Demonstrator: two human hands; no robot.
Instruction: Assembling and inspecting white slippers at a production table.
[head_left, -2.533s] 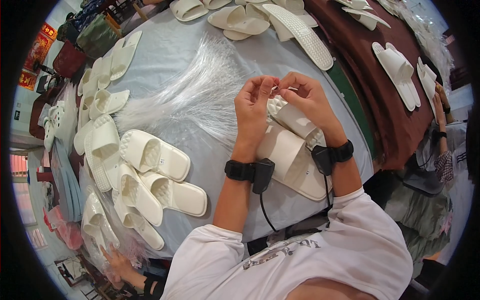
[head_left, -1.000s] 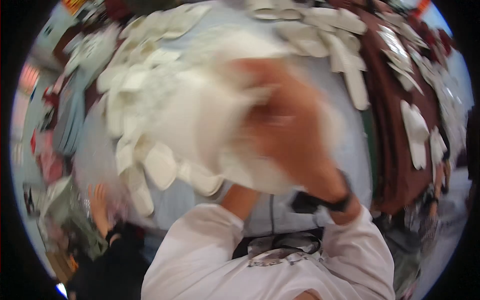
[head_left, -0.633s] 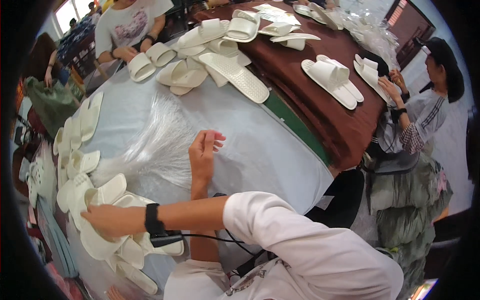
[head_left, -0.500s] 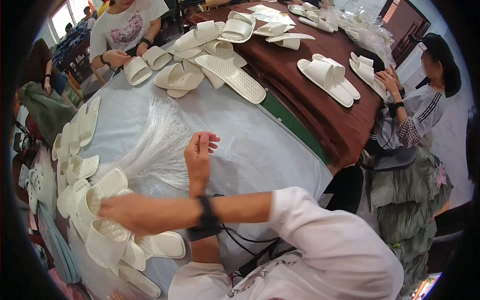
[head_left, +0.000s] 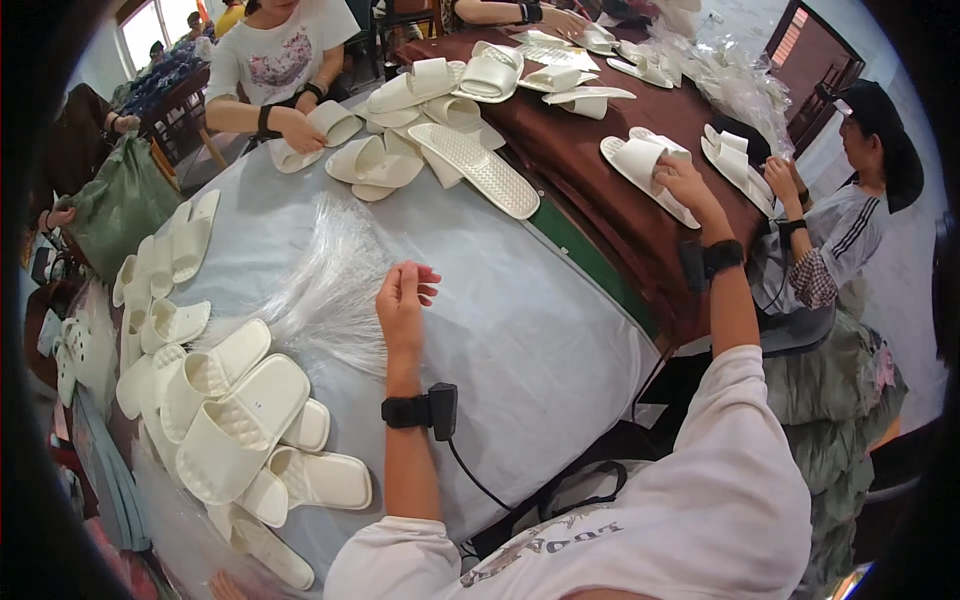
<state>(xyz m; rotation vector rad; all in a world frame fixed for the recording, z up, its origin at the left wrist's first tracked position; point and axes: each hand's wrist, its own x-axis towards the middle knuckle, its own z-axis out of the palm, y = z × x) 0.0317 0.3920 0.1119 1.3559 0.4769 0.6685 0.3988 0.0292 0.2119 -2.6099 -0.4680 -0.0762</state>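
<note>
My right hand (head_left: 690,188) reaches out over the brown-covered table at the right. Its fingers are closed on the strap area of a white slipper (head_left: 634,158), one of a pair lying there. Part of that pair is hidden by the hand. Above the grey-white table sheet, my left hand (head_left: 403,305) holds nothing, its fingers loosely bent and apart. Just left of it lies a fan of thin clear plastic bags (head_left: 325,285). A heap of white slippers (head_left: 248,410) with bumpy insoles rests at the table's left side.
More white slippers (head_left: 480,170) are piled at the far side. Across from me a person (head_left: 285,65) handles slippers; another person (head_left: 865,190) sits at the right beside a slipper pair (head_left: 737,165). Crumpled clear plastic (head_left: 735,85) lies at the back right. A black cable runs from my left wrist.
My right hand has swung from the slipper heap on the left across to the pair on the brown table and taken hold there. My left hand has barely moved.
</note>
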